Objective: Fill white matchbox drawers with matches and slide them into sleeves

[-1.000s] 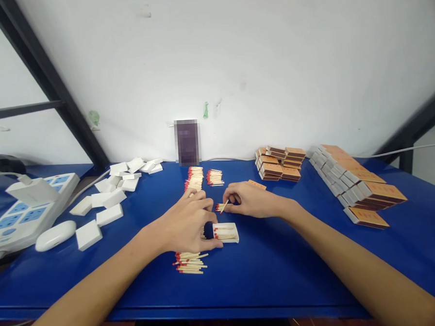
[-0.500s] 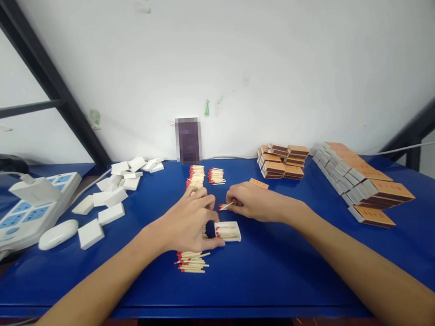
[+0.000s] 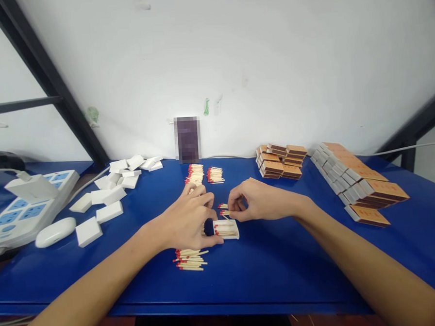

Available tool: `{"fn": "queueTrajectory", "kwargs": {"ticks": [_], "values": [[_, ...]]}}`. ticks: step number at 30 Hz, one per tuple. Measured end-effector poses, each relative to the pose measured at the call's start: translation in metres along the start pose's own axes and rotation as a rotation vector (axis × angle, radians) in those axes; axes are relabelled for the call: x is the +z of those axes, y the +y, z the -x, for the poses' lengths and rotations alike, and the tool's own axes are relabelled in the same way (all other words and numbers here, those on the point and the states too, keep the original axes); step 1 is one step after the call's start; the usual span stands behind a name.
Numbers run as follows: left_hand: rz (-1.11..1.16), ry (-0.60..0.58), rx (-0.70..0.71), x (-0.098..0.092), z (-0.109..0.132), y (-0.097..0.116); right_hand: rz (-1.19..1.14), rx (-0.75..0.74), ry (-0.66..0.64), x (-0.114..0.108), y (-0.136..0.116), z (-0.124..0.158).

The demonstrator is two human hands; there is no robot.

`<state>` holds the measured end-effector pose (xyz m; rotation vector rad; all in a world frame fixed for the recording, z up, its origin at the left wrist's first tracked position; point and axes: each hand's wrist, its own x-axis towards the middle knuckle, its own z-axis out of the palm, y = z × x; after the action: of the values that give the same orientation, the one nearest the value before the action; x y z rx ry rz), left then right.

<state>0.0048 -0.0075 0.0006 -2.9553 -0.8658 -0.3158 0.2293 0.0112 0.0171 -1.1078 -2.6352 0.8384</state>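
My left hand (image 3: 189, 220) curls round the left end of a small white matchbox tray (image 3: 237, 229), its thumb and forefinger at the tray's sides. Several red-tipped matches (image 3: 224, 230) lie inside. Just behind the tray, my right hand (image 3: 252, 200) is closed in a pinch on matches (image 3: 224, 212), red heads pointing left. Beyond these, more matches (image 3: 222, 206) show beside the right fingers. A loose pile of matches (image 3: 192, 260) lies in front of my left hand, and other matches are partly hidden under its palm.
Two match piles, a larger one (image 3: 195, 173) and a smaller one (image 3: 215, 175), lie at the back. White trays (image 3: 110, 196) are scattered left, near a power strip (image 3: 30, 211) and a white oval case (image 3: 56, 233). Stacked matchboxes (image 3: 281, 162) and a long matchbox row (image 3: 356, 170) stand right.
My right hand has come slightly nearer the tray, its fingers now on matches closer to it. My left hand keeps its hold. The view has shifted slightly.
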Motion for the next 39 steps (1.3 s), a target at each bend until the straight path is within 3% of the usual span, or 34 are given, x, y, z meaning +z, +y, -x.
{"fn": "queueTrajectory", "kwargs": {"ticks": [4,11,17,20,32,39], "values": [[0.005,0.009,0.012,0.000,0.000,0.000,-0.002,-0.071,-0.059,0.005,-0.011,0.001],[0.010,0.007,0.006,0.001,0.000,-0.001,0.072,-0.069,-0.061,0.012,-0.019,0.003],[-0.006,-0.004,0.007,0.001,0.000,-0.001,0.205,-0.001,0.113,0.008,-0.011,-0.002],[-0.002,-0.006,0.007,0.000,0.000,0.000,0.251,0.067,0.126,0.009,-0.005,-0.005],[0.002,-0.024,0.002,-0.002,0.000,0.001,0.016,0.239,0.140,0.021,0.000,-0.015],[-0.015,-0.001,0.028,0.002,0.000,-0.001,-0.158,0.237,0.051,0.024,-0.004,-0.018]]}}
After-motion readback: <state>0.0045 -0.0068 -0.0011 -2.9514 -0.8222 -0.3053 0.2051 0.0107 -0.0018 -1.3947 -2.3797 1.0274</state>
